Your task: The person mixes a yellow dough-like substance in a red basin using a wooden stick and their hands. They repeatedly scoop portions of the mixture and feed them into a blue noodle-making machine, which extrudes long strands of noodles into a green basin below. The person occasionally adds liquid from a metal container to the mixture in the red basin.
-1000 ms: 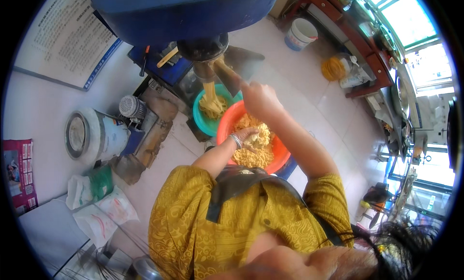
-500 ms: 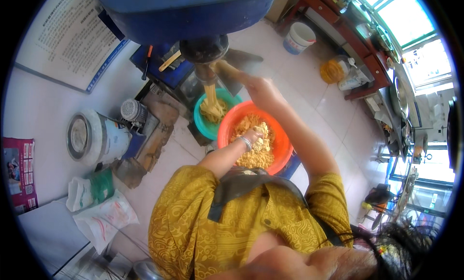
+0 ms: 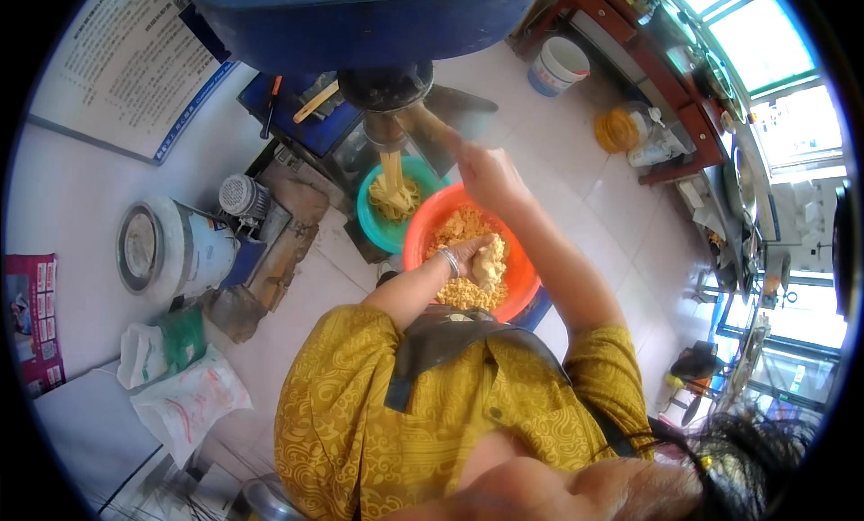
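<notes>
My left hand (image 3: 468,254), a bracelet at its wrist, closes round a clump of yellow dough (image 3: 490,264) inside an orange basin (image 3: 529,285). Crumbly dough (image 3: 470,293) lies around it there. My right hand (image 3: 492,175) is wrapped round a wooden stick (image 3: 430,129), whose far end reaches the dark mouth (image 3: 389,87) of a blue machine (image 3: 369,31). Below that mouth, thick noodle strands (image 3: 391,168) hang from the outlet. They run down into a green basin (image 3: 369,222), which stands left of the orange one and holds more coiled noodles.
A metal-grey motor (image 3: 243,195) and a large white bucket (image 3: 184,251) stand at the left, with plastic bags (image 3: 191,399) nearer me. A screwdriver-like tool (image 3: 272,105) lies on the machine's base. Far right are a white pail (image 3: 558,68), an oil jug (image 3: 621,130) and a wooden counter (image 3: 621,35).
My left hand has gathered a clump from the loose dough crumbs and now holds it up in the orange basin. My right hand stays on the stick.
</notes>
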